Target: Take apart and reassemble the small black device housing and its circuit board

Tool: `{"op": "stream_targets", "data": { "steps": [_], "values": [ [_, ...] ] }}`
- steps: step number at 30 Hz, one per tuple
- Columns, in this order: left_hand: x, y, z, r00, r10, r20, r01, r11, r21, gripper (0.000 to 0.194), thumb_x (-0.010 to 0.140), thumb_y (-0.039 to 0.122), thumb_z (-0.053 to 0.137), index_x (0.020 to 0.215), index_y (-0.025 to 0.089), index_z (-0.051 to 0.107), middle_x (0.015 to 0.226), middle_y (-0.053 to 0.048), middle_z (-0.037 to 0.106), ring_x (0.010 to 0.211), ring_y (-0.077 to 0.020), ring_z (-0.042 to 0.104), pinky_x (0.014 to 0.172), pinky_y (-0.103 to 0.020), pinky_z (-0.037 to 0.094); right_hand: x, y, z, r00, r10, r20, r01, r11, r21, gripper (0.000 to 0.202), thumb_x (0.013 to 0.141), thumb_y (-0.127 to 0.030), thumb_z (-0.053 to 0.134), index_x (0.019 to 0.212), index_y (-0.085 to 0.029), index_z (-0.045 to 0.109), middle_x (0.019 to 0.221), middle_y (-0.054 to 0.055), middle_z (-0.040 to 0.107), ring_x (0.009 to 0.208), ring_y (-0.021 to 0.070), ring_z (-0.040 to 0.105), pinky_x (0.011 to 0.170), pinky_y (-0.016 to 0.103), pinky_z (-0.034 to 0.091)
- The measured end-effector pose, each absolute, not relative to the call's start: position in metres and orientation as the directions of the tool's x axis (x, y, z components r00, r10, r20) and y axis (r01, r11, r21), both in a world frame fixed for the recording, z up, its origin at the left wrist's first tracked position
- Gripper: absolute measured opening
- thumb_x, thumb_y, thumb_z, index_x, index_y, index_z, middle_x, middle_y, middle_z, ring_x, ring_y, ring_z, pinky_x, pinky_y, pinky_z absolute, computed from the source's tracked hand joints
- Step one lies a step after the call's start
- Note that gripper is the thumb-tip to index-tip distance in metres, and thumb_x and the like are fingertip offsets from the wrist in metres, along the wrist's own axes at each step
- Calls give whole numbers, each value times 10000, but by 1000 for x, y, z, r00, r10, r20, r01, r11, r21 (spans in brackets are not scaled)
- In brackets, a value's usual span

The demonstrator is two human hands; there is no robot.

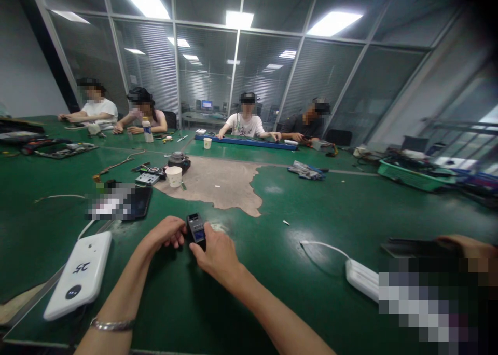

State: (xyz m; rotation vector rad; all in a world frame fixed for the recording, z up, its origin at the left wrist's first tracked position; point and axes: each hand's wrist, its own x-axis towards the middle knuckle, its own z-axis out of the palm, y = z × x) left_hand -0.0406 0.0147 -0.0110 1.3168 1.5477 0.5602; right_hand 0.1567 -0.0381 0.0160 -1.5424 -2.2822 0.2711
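Note:
A small dark grey device (pixel 196 227) with a bluish window stands on the green table in front of me. My right hand (pixel 217 251) grips its right side between thumb and fingers. Just left of the device is my left hand (pixel 171 232), its fingers curled inward near the device's edge; whether they touch it or hold something small is hidden.
A white power bank (pixel 80 274) lies at left, near a dark tablet (pixel 140 202). Beyond are a paper cup (pixel 174 177), electronic parts, gloves (pixel 307 171) and a green basket (pixel 416 176). Several people sit around the table; another person's hand (pixel 472 247) shows at right.

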Motion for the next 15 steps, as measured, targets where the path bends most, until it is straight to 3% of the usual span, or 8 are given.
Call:
{"op": "stream_targets", "data": {
  "steps": [4, 15],
  "values": [
    [-41, 15, -12, 78, 923, -377, 465, 301, 833, 279, 706, 388, 421, 755, 147, 553, 547, -35, 639, 401, -121, 548, 368, -189, 278, 157, -39, 15, -357, 898, 256, 813, 434, -389, 637, 823, -515, 514, 1313, -136, 363, 997, 139, 640, 896, 269, 611, 728, 342, 436],
    [-40, 15, -14, 67, 925, -375, 441, 310, 842, 271, 697, 373, 424, 749, 143, 556, 564, -45, 649, 402, -116, 556, 356, -180, 263, 155, -39, 6, -359, 892, 275, 788, 447, -423, 606, 853, -452, 485, 1340, -111, 362, 1027, 148, 638, 913, 265, 608, 750, 335, 443]
  ]
}}
